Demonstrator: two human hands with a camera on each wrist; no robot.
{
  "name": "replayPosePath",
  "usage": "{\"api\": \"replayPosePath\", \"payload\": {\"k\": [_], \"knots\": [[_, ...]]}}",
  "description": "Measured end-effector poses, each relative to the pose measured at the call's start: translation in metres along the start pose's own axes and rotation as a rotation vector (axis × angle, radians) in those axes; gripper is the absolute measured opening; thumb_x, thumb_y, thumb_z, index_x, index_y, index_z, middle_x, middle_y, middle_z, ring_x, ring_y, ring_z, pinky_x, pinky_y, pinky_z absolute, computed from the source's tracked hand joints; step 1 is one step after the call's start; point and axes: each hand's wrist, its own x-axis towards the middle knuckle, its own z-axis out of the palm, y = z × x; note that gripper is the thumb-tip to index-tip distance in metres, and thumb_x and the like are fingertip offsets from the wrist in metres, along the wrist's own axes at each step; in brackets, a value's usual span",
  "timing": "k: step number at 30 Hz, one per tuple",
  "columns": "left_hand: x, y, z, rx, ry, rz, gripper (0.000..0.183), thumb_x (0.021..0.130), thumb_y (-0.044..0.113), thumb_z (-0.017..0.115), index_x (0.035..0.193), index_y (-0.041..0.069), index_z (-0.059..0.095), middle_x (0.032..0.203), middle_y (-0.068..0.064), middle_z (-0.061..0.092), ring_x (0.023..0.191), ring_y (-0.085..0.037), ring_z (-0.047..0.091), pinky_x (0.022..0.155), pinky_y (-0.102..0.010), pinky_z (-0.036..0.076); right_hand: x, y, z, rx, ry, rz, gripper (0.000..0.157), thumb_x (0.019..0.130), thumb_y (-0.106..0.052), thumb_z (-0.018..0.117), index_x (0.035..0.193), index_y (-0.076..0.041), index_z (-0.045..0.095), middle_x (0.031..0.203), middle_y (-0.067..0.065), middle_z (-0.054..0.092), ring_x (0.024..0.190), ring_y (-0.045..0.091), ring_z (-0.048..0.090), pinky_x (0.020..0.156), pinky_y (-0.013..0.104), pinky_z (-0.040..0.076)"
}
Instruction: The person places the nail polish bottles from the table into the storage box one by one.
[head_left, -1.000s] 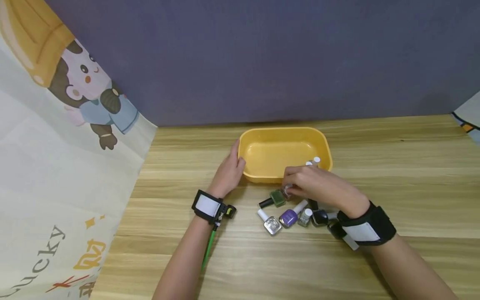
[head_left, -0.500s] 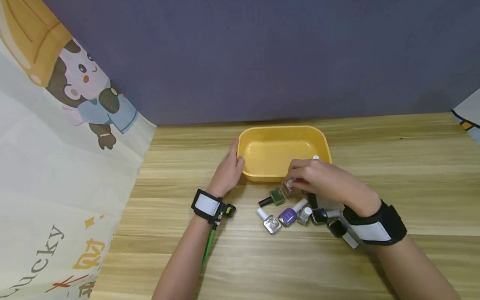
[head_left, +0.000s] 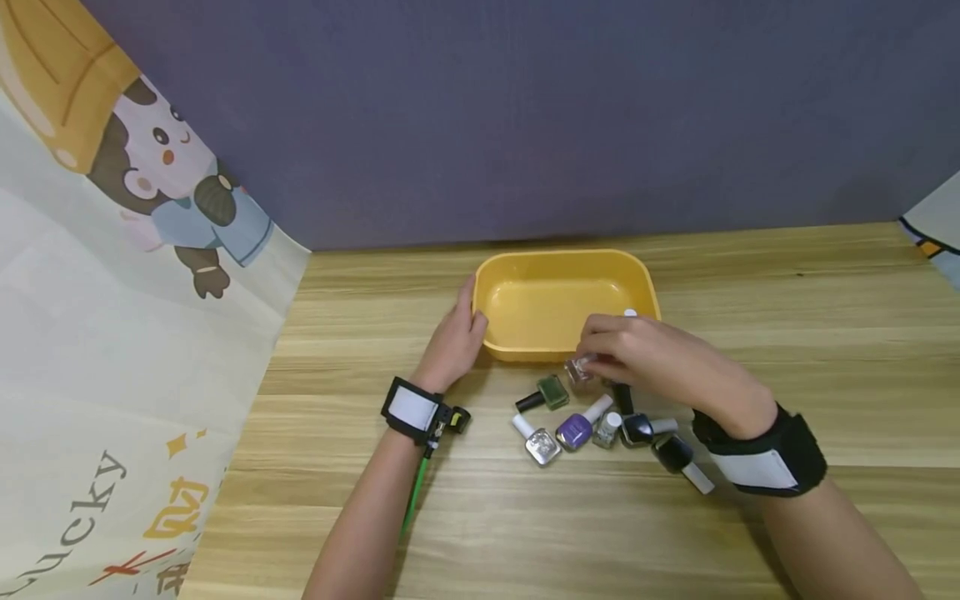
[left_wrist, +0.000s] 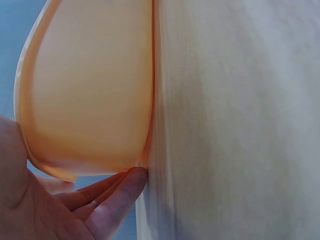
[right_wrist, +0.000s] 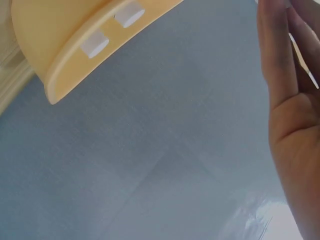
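At the left end of the yellow basin [head_left: 566, 344], my left hand [head_left: 448, 340] holds the outer wall; in the left wrist view its fingers [left_wrist: 117, 200] reach toward the base. My right hand [head_left: 637, 354] pinches a small clear-pinkish nail polish bottle [head_left: 579, 368] just in front of the basin's near rim. The fingers hide part of this bottle. Two white caps, one of them a cap [right_wrist: 95, 44] near the rim, show inside the basin in the right wrist view, where the right hand is partly cut off.
On the wooden table [head_left: 480, 517] lie several nail polish bottles: a green one [head_left: 553, 392], a silver one [head_left: 542, 447], a purple one [head_left: 574, 432], a glittery one [head_left: 607, 429] and dark ones, including a black one [head_left: 673, 453]. A dark blue panel [head_left: 562, 125] stands behind.
My right hand has drawn slightly right, and the clear-pinkish bottle has come away from the green one in its fingers. The left hand stays at the basin.
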Motion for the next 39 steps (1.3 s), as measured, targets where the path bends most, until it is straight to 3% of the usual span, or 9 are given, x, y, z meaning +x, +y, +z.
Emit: {"api": "replayPosePath", "payload": {"k": [13,29,39], "knots": [[-0.001,-0.001,0.0,0.01,-0.001,-0.003,0.062,0.096,0.027,0.031,0.148,0.029,-0.001,0.144,-0.009,0.038,0.086,-0.018,0.054,0.07,-0.031,0.045,-0.005,0.002,-0.011,-0.044,0.072,-0.021,0.013,0.077,-0.014,0.07,0.09,-0.014,0.069,0.092,-0.008,0.056,0.077,-0.001,0.05,0.063,0.014,0.044],[-0.003,-0.001,-0.001,-0.01,-0.006,-0.009,0.061,0.096,0.028,0.031,0.148,0.031,-0.001,0.146,-0.007,0.035,0.085,-0.018,0.055,0.067,-0.03,0.045,-0.011,0.014,-0.018,-0.132,0.211,0.05,0.019,0.073,-0.008,0.071,0.091,-0.009,0.068,0.091,-0.003,0.059,0.073,0.005,0.056,0.061,0.018,0.046],[0.0,0.0,0.0,-0.003,-0.001,0.001,0.061,0.096,0.027,0.031,0.149,0.028,0.001,0.146,-0.007,0.033,0.097,-0.018,0.053,0.079,-0.031,0.044,-0.009,0.023,-0.014,-0.135,0.212,0.066,0.016,0.075,-0.009,0.07,0.091,-0.008,0.067,0.09,-0.002,0.058,0.073,0.007,0.056,0.059,0.021,0.046]]}}
